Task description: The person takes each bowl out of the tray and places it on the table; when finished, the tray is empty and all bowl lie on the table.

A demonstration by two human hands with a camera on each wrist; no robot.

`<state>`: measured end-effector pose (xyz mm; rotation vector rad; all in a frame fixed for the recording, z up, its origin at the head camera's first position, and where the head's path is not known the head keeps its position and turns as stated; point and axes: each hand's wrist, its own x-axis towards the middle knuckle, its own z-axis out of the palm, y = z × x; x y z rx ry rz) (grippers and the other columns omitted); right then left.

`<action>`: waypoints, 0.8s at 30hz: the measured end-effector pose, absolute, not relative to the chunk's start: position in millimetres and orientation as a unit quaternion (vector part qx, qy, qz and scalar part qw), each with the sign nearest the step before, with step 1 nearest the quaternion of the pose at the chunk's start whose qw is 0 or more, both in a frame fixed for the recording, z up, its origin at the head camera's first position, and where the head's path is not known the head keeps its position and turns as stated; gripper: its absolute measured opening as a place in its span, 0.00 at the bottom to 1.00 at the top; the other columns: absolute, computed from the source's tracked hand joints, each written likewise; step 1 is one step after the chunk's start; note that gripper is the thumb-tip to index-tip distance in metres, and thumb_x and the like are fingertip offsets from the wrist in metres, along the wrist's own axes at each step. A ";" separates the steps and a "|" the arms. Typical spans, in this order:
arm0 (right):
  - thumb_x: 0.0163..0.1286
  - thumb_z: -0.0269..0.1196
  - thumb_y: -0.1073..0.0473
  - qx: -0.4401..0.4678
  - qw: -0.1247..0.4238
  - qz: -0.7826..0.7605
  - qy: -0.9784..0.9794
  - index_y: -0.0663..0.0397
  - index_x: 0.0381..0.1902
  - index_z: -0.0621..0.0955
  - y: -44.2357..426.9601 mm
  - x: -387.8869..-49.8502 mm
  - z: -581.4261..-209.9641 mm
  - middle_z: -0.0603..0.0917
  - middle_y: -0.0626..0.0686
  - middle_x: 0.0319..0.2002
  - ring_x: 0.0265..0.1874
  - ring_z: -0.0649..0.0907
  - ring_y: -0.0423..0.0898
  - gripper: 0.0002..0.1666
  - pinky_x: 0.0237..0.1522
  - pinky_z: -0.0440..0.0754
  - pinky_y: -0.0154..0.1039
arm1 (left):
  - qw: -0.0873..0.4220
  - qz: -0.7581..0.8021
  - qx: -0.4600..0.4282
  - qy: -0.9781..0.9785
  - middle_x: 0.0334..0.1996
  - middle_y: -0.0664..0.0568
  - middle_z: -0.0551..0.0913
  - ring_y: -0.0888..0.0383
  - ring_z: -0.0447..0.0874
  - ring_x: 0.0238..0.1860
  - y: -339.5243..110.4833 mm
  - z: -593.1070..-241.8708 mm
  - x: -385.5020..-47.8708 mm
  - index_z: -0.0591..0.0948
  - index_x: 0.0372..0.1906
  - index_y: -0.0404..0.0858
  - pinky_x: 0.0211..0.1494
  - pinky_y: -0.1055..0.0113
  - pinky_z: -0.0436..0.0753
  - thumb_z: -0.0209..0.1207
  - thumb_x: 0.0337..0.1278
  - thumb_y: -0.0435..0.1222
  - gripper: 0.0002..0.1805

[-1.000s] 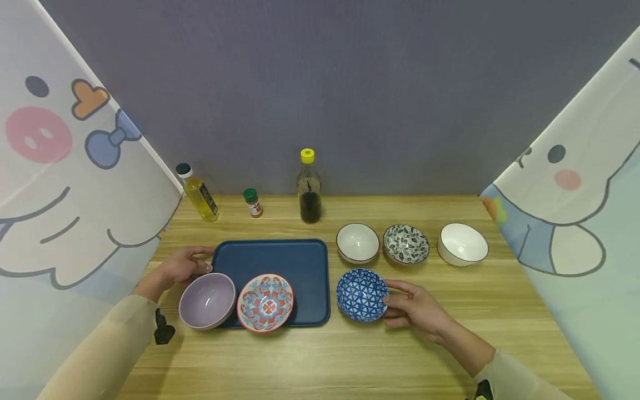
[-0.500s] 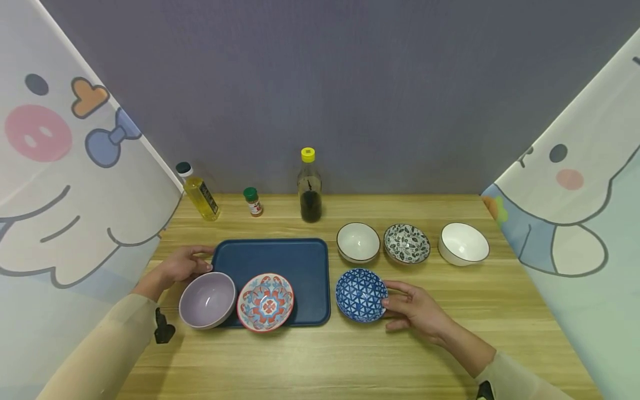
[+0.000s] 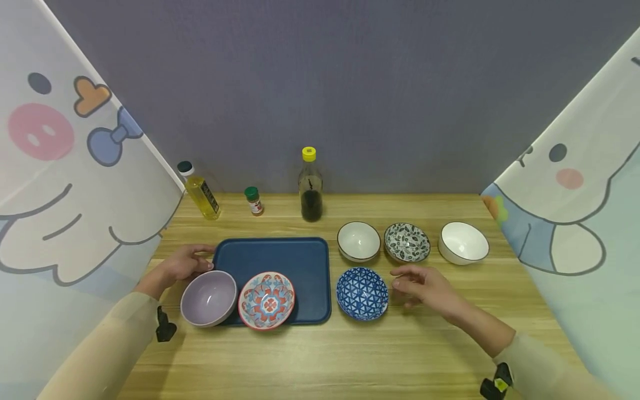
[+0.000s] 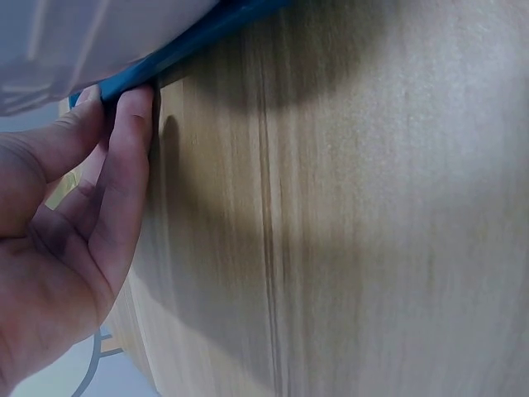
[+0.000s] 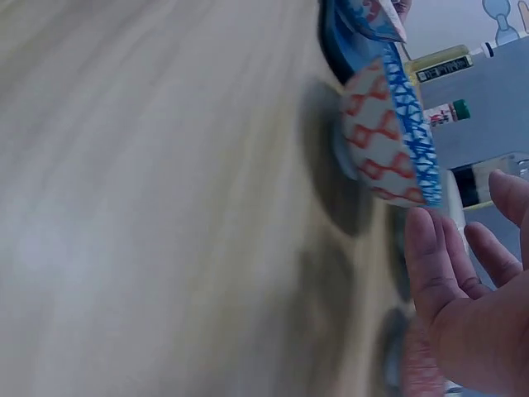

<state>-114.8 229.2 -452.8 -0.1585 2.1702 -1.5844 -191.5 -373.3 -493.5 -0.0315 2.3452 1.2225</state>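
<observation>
My left hand (image 3: 186,263) pinches the left rim of a dark blue tray (image 3: 311,278). In the left wrist view, the thumb and fingers (image 4: 131,124) meet at the tray's edge. A purple bowl (image 3: 209,298) lies over the tray's front left corner, and a red-and-blue floral bowl (image 3: 267,300) sits at its front edge. Right of the tray, a blue-and-white triangle-patterned bowl (image 3: 362,294) stands on the table. My right hand (image 3: 425,289) is just right of this bowl, apart from it, with relaxed fingers holding nothing. The right wrist view shows the bowl's red-patterned outside (image 5: 376,141).
Behind the blue bowl stand a small white bowl (image 3: 358,242), a black-and-white leaf-patterned bowl (image 3: 407,243) and a deeper white bowl (image 3: 463,244). Along the back are an oil bottle (image 3: 202,195), a green-capped spice jar (image 3: 254,201) and a dark sauce bottle (image 3: 311,194).
My right hand has let go of the blue-and-white bowl and drawn back to the right and slightly away. The bowl stays in place. My left hand keeps its hold on the tray.
</observation>
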 end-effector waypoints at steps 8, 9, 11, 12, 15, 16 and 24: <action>0.74 0.66 0.54 -0.097 0.222 -0.555 0.796 0.66 0.64 0.77 205.8 -134.9 -419.4 0.84 0.68 0.52 0.49 0.86 0.65 0.28 0.44 0.87 0.57 | 0.246 0.447 -0.020 0.860 0.35 0.48 0.89 0.57 0.86 0.30 -373.5 -491.3 -190.3 0.63 0.74 0.24 0.31 0.61 0.84 0.61 0.67 0.27 0.34; 0.74 0.66 0.54 -0.104 0.228 -0.557 0.792 0.67 0.64 0.76 200.2 -136.8 -417.3 0.84 0.69 0.52 0.48 0.86 0.65 0.29 0.44 0.87 0.57 | 0.245 0.446 -0.019 0.861 0.35 0.48 0.89 0.57 0.86 0.30 -373.4 -491.7 -190.3 0.63 0.74 0.24 0.31 0.61 0.84 0.61 0.67 0.27 0.34; 0.74 0.65 0.54 -0.121 0.242 -0.563 0.781 0.68 0.65 0.76 187.4 -140.1 -414.3 0.84 0.71 0.53 0.49 0.85 0.67 0.29 0.44 0.87 0.59 | 0.243 0.445 -0.017 0.862 0.34 0.48 0.89 0.57 0.85 0.30 -373.0 -492.0 -190.2 0.63 0.74 0.24 0.30 0.61 0.84 0.61 0.67 0.27 0.34; 0.74 0.65 0.55 -0.128 0.250 -0.566 0.775 0.68 0.66 0.75 180.4 -141.7 -413.7 0.83 0.71 0.53 0.49 0.85 0.68 0.29 0.45 0.86 0.59 | 0.243 0.446 -0.018 0.862 0.34 0.49 0.89 0.57 0.85 0.29 -372.8 -492.0 -190.1 0.64 0.74 0.24 0.30 0.61 0.84 0.61 0.67 0.27 0.34; 0.75 0.65 0.55 -0.150 0.275 -0.572 0.758 0.66 0.66 0.76 158.4 -144.9 -413.5 0.84 0.71 0.54 0.49 0.85 0.68 0.28 0.45 0.86 0.62 | 0.242 0.444 -0.019 0.863 0.33 0.49 0.88 0.57 0.85 0.29 -372.1 -491.5 -189.8 0.64 0.74 0.24 0.29 0.62 0.83 0.61 0.67 0.27 0.34; 0.76 0.64 0.55 -0.158 0.283 -0.572 0.754 0.65 0.66 0.76 151.1 -145.6 -414.4 0.84 0.71 0.53 0.49 0.86 0.67 0.28 0.45 0.85 0.62 | 0.242 0.443 -0.021 0.863 0.32 0.49 0.88 0.57 0.85 0.28 -371.9 -491.2 -189.7 0.64 0.74 0.24 0.29 0.62 0.83 0.61 0.67 0.27 0.34; 0.76 0.64 0.56 -0.168 0.359 -0.569 0.720 0.59 0.69 0.75 99.9 -141.2 -425.1 0.88 0.60 0.50 0.46 0.89 0.59 0.28 0.41 0.89 0.52 | 0.243 0.443 -0.022 0.863 0.33 0.49 0.88 0.58 0.85 0.29 -369.5 -489.1 -189.4 0.64 0.74 0.24 0.29 0.62 0.82 0.61 0.67 0.28 0.33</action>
